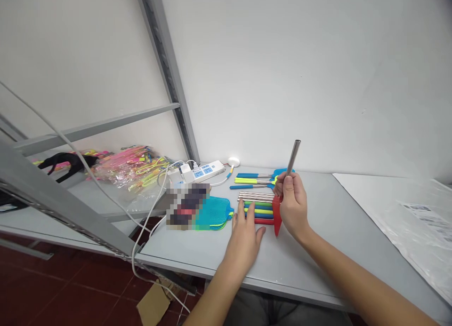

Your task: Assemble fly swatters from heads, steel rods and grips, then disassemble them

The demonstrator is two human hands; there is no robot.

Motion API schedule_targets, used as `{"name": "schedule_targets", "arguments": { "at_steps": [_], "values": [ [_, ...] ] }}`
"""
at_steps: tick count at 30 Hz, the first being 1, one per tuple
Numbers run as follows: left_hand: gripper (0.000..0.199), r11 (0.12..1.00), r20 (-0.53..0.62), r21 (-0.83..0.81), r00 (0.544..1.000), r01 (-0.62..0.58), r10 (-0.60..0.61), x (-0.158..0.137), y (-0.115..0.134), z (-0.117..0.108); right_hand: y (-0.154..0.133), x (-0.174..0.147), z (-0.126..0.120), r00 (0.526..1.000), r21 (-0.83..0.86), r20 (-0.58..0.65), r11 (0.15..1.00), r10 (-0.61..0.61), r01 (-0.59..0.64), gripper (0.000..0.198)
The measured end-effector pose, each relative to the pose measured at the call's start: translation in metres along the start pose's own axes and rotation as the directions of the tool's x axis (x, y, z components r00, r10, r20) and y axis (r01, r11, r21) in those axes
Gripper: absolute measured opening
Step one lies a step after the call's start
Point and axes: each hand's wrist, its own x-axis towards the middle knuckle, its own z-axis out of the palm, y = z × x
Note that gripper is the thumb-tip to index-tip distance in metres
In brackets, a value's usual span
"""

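My right hand [294, 201] is closed around a shiny metal tube [293, 156], which points up with a slight tilt. Under that hand a red plastic piece [277, 218] shows nearly edge-on; whether it joins the tube is hidden. My left hand [244, 236] lies with fingers spread at the near left end of a row of bare metal tubes [256, 195] and colored handles [261, 212] in green, blue, yellow and red. Blue mesh fly swatter heads [217, 212] lie stacked left of it. Behind the row rest several fly swatters [252, 180] with blue and yellow handles.
A white power strip [208, 170] with cables stands at the back left. A pixelated patch covers something left of the mesh heads. Bagged pink and yellow items [123, 168] lie beyond the grey metal frame [169, 76]. White plastic sheeting [399, 213] covers the table's right side.
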Motion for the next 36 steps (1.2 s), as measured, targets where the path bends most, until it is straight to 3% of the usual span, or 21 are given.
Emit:
{"name": "schedule_targets", "arguments": {
  "at_steps": [6, 10, 12, 14, 17, 20, 22, 24, 26, 31, 36],
  "values": [
    [0.06, 0.996, -0.08, -0.031, 0.994, -0.084, 0.081, -0.002, -0.007, 0.006, -0.015, 0.002, -0.012, 0.999, -0.015, -0.036, 1.0, -0.008, 0.007, 0.025],
    [0.05, 0.983, -0.106, -0.056, 0.98, -0.173, 0.166, -0.006, 0.006, -0.003, -0.035, 0.001, -0.018, 0.998, 0.067, -0.063, 0.997, -0.025, 0.03, 0.023],
    [0.045, 0.967, -0.117, -0.143, 0.974, -0.212, 0.196, -0.01, 0.02, -0.008, -0.046, -0.001, -0.019, 0.995, 0.183, -0.101, 0.982, -0.025, 0.044, 0.023],
    [0.045, 0.921, -0.132, -0.333, 0.977, -0.2, 0.164, -0.015, 0.034, -0.009, -0.054, -0.004, -0.019, 0.99, 0.317, -0.143, 0.948, 0.012, 0.034, 0.027],
    [0.049, 0.71, -0.15, -0.702, 0.986, -0.057, -0.07, -0.018, 0.051, -0.006, -0.062, -0.008, -0.022, 0.975, 0.464, -0.156, 0.883, 0.159, -0.069, 0.04],
    [0.055, 0.315, -0.033, -0.945, 0.936, 0.085, -0.351, -0.02, 0.059, -0.003, -0.063, -0.013, -0.027, 0.935, 0.56, -0.159, 0.809, 0.316, -0.178, 0.049],
    [0.055, 0.065, 0.155, -0.979, 0.914, 0.193, -0.374, -0.023, 0.063, -0.006, -0.062, -0.016, -0.029, 0.904, 0.607, -0.151, 0.759, 0.4, -0.234, 0.05],
    [0.051, -0.056, 0.277, -0.96, 0.912, 0.273, -0.301, -0.028, 0.066, -0.011, -0.06, -0.018, -0.031, 0.874, 0.644, -0.114, 0.705, 0.473, -0.297, 0.049],
    [0.046, -0.057, 0.278, -0.96, 0.928, 0.272, -0.249, -0.035, 0.068, -0.018, -0.058, -0.019, -0.032, 0.846, 0.675, -0.076, 0.652, 0.528, -0.346, 0.048],
    [0.042, 0.093, 0.226, -0.964, 0.954, 0.248, -0.198, -0.052, 0.062, -0.032, -0.058, -0.013, -0.044, 0.817, 0.721, -0.089, 0.603, 0.57, -0.342, 0.047],
    [0.042, 0.182, 0.172, -0.958, 0.951, 0.222, -0.257, -0.068, 0.061, -0.037, -0.062, -0.011, -0.048, 0.8, 0.756, -0.047, 0.545, 0.599, -0.364, 0.047]
  ]
}}
